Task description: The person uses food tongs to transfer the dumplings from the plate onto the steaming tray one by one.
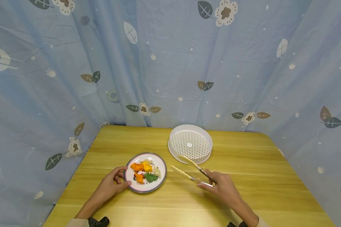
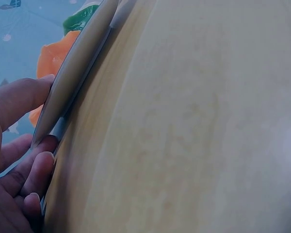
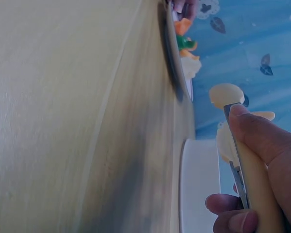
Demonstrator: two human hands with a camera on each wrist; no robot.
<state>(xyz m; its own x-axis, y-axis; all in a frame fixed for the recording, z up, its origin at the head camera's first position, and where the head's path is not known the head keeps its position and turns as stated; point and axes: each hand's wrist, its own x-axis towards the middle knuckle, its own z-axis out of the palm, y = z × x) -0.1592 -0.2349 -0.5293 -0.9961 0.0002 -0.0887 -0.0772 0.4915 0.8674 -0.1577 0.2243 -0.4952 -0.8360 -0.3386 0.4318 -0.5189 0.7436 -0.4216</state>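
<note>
Surface [image 1: 261, 189]: steamer tray [image 1: 187, 138] near far edge, dumplings [image 1: 147, 167] on plate [image 1: 142, 188] toward left edge. I see left hand [image 1: 109, 185] pinching plate's rim, right hand [image 1: 224, 186] curled round parted tongs [image 1: 182, 172], nothing between; pickup, I judge, still undone.

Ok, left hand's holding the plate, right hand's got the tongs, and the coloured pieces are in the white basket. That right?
Not quite: the coloured pieces are on the plate, not in the white basket, as the head view shows. The left hand does hold the plate, and the right hand the tongs.
</note>
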